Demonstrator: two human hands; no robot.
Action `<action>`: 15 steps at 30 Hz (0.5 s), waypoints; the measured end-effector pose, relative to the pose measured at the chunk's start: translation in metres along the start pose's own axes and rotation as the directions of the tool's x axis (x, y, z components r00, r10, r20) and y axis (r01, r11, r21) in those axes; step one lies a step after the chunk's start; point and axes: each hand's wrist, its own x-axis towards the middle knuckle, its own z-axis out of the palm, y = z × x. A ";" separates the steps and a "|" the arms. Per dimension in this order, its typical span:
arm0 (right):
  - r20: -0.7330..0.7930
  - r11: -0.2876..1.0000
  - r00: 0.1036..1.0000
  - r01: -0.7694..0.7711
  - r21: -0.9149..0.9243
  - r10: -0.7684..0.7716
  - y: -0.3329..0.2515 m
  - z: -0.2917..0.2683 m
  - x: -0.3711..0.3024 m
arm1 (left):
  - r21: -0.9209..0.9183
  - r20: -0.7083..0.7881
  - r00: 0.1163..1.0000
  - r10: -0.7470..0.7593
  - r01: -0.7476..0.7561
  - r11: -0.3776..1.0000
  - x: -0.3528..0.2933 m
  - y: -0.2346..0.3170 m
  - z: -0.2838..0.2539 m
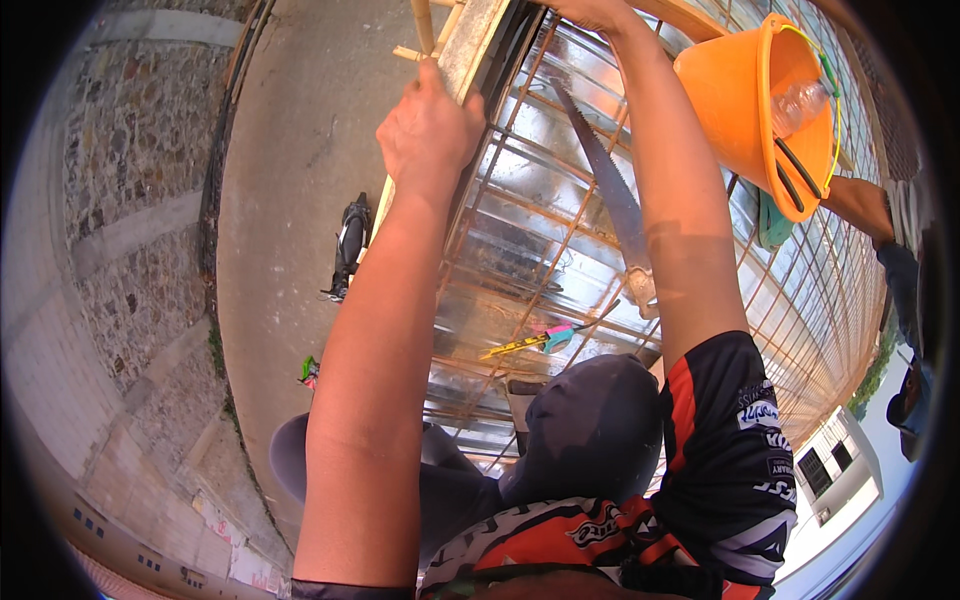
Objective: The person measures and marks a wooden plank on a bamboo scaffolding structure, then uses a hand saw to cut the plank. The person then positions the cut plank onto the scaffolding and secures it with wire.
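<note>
My left hand [430, 130] is closed around the edge of a long pale wooden board [470, 45] at the top left of the rebar grid. Thin wooden sticks [424, 28] stand out from the board beyond my thumb. My right hand [590, 12] reaches to the upper edge of the picture, close to the dark edge beside the board. Its fingers are mostly cut off there. Under my right forearm a handsaw [610, 185] lies on the bars, its wooden handle [641, 288] toward me. A tape measure [557, 339] with some yellow blade out lies nearer my knees.
A rusty rebar grid [560, 245] covers shiny metal sheets [500, 215]. At right, an orange bucket [715, 85] holds a clear plastic bottle [797, 108]; another person's arm [858, 208] is beside it. Left, past the board, a motorcycle [351, 238] stands on pavement far below.
</note>
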 end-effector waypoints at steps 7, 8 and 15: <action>-0.367 0.897 0.905 0.033 -0.441 -0.214 -0.012 0.045 -0.014 | 0.011 0.012 1.000 -0.009 0.009 1.000 -0.001 -0.003 0.000; -0.418 0.889 0.879 0.017 -0.457 -0.231 -0.007 0.049 -0.013 | 0.005 -0.017 1.000 0.005 -0.005 1.000 -0.001 -0.004 0.002; 0.130 0.953 0.965 -0.249 0.174 0.228 -0.015 -0.003 -0.009 | -0.018 -0.043 0.999 0.020 -0.021 1.000 -0.001 -0.004 0.003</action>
